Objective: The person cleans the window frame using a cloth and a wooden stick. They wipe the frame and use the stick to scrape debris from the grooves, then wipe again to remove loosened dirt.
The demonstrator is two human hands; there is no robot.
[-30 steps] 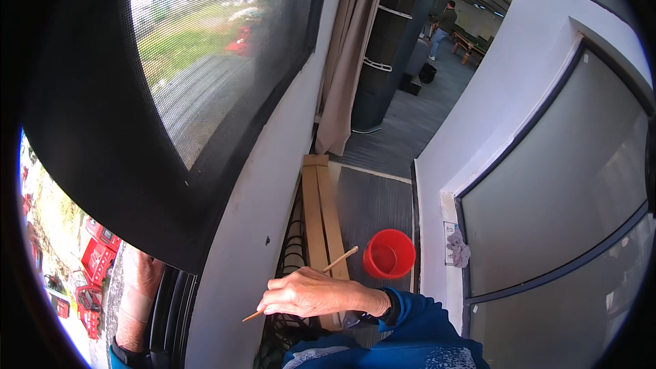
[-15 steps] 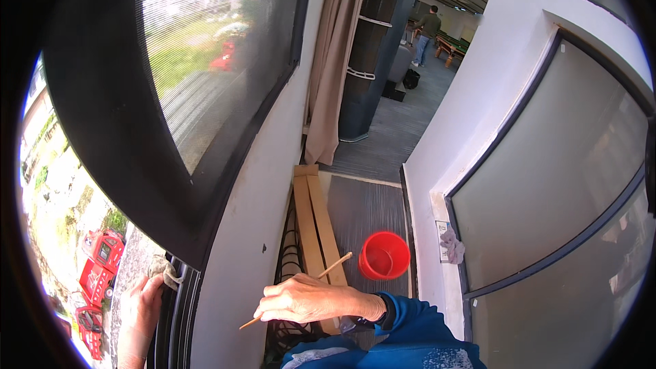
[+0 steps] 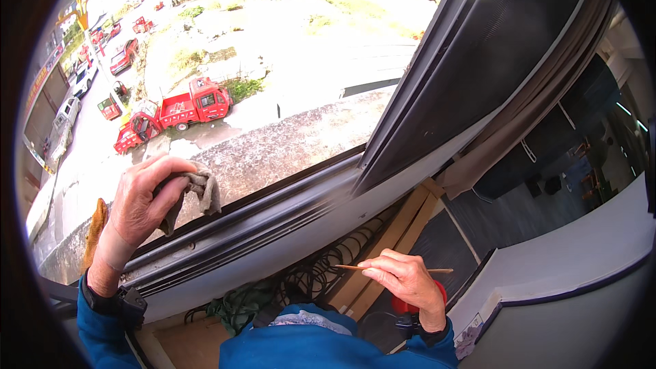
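Note:
My left hand (image 3: 145, 198) is closed on a crumpled grey rag (image 3: 208, 193), held just above the outer side of the dark window track (image 3: 273, 212). Fingers and thumb pinch the cloth, and one end of it hangs down. Over the floor inside, my right hand (image 3: 404, 279) grips a thin wooden stick (image 3: 352, 267). The stick lies roughly level, its two ends poking out on either side of the fist. Beneath that hand is a red bucket (image 3: 400, 306), mostly hidden by the hand and wrist.
A dark-framed sliding window (image 3: 471, 61) stands to the right of the opening. Outside lies a rough concrete ledge (image 3: 301, 126), with red vehicles (image 3: 181, 109) below. Long cardboard boxes (image 3: 389, 239), black cables (image 3: 324, 260) and dark green netting (image 3: 236, 307) are on the floor.
My view has swung left toward the window opening. My left hand has risen with the rag, now fully in sight. My right hand still holds the stick, now near the bucket.

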